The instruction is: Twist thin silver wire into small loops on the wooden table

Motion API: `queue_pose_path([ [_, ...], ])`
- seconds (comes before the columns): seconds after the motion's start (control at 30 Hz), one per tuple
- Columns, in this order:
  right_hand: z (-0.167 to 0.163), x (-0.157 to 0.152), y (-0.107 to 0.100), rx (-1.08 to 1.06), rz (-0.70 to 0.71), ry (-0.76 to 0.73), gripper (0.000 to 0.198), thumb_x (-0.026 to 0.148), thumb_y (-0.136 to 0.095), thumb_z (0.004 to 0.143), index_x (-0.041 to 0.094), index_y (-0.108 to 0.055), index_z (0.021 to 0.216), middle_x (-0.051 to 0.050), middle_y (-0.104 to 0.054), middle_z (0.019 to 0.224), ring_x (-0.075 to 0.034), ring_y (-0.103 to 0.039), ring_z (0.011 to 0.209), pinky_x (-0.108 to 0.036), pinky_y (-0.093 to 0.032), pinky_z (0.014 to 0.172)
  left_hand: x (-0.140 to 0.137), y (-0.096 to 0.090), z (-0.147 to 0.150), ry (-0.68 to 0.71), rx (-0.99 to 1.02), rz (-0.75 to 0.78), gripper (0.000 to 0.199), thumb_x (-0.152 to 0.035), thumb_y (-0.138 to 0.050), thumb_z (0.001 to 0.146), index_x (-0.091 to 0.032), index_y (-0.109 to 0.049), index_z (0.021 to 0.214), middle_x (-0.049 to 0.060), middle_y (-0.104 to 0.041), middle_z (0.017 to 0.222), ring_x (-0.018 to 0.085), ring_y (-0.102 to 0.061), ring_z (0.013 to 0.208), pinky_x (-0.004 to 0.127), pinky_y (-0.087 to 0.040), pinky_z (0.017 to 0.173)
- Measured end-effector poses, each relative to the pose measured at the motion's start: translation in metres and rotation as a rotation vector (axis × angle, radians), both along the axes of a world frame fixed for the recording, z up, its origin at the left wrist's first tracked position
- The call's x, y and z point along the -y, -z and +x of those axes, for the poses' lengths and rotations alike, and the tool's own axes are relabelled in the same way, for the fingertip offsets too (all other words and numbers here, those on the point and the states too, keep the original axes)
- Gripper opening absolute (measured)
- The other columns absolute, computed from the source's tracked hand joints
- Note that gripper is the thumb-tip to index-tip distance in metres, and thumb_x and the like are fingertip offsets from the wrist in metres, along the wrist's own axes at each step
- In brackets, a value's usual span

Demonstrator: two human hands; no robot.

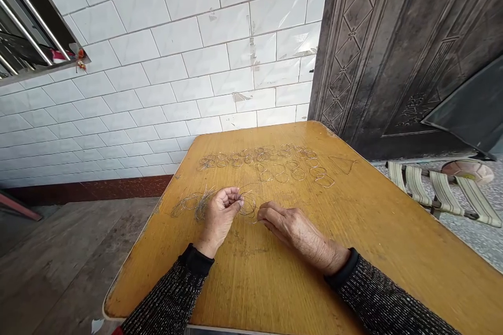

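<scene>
A thin wire (248,210) bent into loops is between my two hands, just above or on the wooden table (251,282). My left hand (219,213) pinches its left side between thumb and fingertips. My right hand (294,226) has its fingers closed at the wire's right edge, their tips partly hidden. A loose bundle of looped wires (198,203) lies left of my left hand. Farther back, several wire pieces (261,154) twisted into double rings lie in a row, with several more double rings (298,172) in front of them.
A wire triangle (343,165) lies near the table's right edge. Behind the table are a white tiled wall (176,73) and a dark patterned door (385,52). A strap-seated stool (444,191) stands at the right. A barred window (27,15) is at upper left.
</scene>
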State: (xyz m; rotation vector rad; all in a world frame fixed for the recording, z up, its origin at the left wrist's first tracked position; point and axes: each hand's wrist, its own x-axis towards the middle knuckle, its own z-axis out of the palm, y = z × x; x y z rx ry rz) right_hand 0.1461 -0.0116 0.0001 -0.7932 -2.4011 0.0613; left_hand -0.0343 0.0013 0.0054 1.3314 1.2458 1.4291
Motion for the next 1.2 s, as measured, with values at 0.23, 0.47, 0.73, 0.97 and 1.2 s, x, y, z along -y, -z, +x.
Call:
queue_pose_path([
  [0.23, 0.002, -0.002, 0.002, -0.075, -0.052, 0.009, 0.018, 0.015, -0.032, 0.089, 0.019, -0.050, 0.093, -0.005, -0.058, 0.092, -0.009, -0.058, 0.064, -0.019, -0.042, 0.054, 0.000, 0.000, -0.003, -0.055, -0.069, 0.081, 0.023, -0.021, -0.064, 0.064, -0.017, -0.058, 0.085, 0.003, -0.062, 0.079, 0.013, -0.059, 0.074, 0.027, -0.046, 0.070],
  [0.47, 0.000, -0.012, 0.009, -0.229, -0.187, 0.109, 0.016, 0.017, -0.032, 0.090, 0.018, -0.047, 0.086, -0.002, -0.056, 0.074, -0.009, -0.054, 0.053, -0.022, -0.044, 0.055, 0.007, -0.008, 0.000, 0.011, -0.035, -0.058, 0.017, -0.022, -0.062, 0.064, -0.017, -0.057, 0.079, 0.000, -0.058, 0.074, 0.011, -0.055, 0.065, 0.019, -0.043, 0.053],
  [0.73, 0.003, -0.005, 0.002, -0.172, -0.193, 0.082, 0.015, 0.016, -0.042, 0.083, 0.018, -0.048, 0.097, -0.010, -0.053, 0.105, -0.010, -0.057, 0.060, -0.025, -0.047, 0.058, 0.009, -0.010, 0.003, 0.032, 0.028, -0.096, 0.018, -0.022, -0.065, 0.060, -0.017, -0.056, 0.075, -0.002, -0.055, 0.073, 0.009, -0.053, 0.064, 0.018, -0.044, 0.051],
  [0.97, -0.002, -0.002, 0.000, -0.140, -0.169, 0.079, 0.015, 0.023, -0.042, 0.086, 0.018, -0.054, 0.093, -0.008, -0.056, 0.098, -0.011, -0.059, 0.065, -0.024, -0.048, 0.060, 0.009, -0.008, 0.004, 0.117, 0.172, -0.161, 0.022, -0.023, -0.068, 0.061, -0.015, -0.054, 0.077, -0.001, -0.054, 0.072, 0.009, -0.053, 0.063, 0.019, -0.043, 0.052],
  [1.2, -0.002, -0.006, 0.001, -0.407, -0.151, 0.079, 0.014, 0.018, -0.040, 0.086, 0.018, -0.051, 0.078, -0.004, -0.057, 0.075, -0.013, -0.056, 0.065, -0.023, -0.045, 0.061, 0.007, -0.007, 0.003, 0.158, 0.263, -0.209, 0.025, -0.021, -0.069, 0.061, -0.015, -0.054, 0.079, -0.001, -0.053, 0.073, 0.008, -0.053, 0.063, 0.018, -0.040, 0.052],
])
